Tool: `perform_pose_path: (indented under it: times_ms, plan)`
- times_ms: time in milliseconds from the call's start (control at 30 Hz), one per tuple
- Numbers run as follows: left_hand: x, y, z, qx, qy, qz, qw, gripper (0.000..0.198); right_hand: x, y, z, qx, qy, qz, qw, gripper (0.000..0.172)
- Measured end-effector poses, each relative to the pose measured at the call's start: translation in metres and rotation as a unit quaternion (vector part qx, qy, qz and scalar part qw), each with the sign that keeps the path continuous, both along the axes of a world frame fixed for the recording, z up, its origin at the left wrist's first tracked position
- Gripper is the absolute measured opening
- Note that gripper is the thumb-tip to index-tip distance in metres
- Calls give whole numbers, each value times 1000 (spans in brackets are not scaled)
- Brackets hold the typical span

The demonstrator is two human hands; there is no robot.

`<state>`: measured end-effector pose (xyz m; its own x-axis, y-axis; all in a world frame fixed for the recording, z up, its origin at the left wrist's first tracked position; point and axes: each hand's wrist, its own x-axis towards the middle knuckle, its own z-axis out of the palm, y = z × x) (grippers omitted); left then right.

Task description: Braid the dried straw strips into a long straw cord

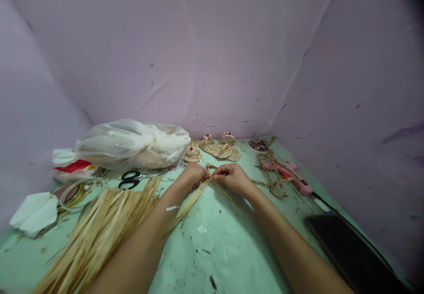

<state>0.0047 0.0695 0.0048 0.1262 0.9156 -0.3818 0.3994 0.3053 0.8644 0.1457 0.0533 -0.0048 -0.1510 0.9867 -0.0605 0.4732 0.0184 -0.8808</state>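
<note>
My left hand (195, 175) and my right hand (231, 177) meet near the middle of the green table, both with fingers pinched on a pale dried fibre strip (194, 199). The strip trails down toward my left forearm, and a thinner strand hangs below my right hand. Just behind the fingertips a short piece of twisted cord (210, 166) shows. This cord joins the fibre between my hands, though the exact join is too small to make out. Left of my left forearm lies a large bundle of dried strips (106, 228).
Black-handled scissors (130, 179), tape rolls (82, 194) and a plastic bag (132, 146) are at the left. Woven pieces with red beads (218, 147) sit by the back wall. A bead dish (258, 145), braided cord (271, 183), pink glue gun (303, 184) and dark phone-like slab (347, 254) lie right.
</note>
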Motion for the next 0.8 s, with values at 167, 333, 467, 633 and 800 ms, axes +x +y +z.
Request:
perform_pose_path:
  times_ms: [167, 333, 467, 633, 800]
  plan:
    - [0, -1, 0, 12, -1, 9, 1000, 17, -11, 8, 0, 102, -155, -11, 983, 22]
    - [-2, -1, 0, 7, -23, -3, 1000, 15, -14, 12, -5, 83, -150, -43, 984, 27]
    - [-7, 2, -6, 28, -47, -38, 998, 21, -15, 13, -11, 72, -121, -76, 987, 25]
    - [-11, 5, -10, 28, -52, -50, 997, 19, -18, 16, -17, 70, -86, -90, 990, 22]
    - [-8, 3, -5, 28, -41, -13, 999, 12, -20, 18, -17, -5, 36, -95, 995, 9]
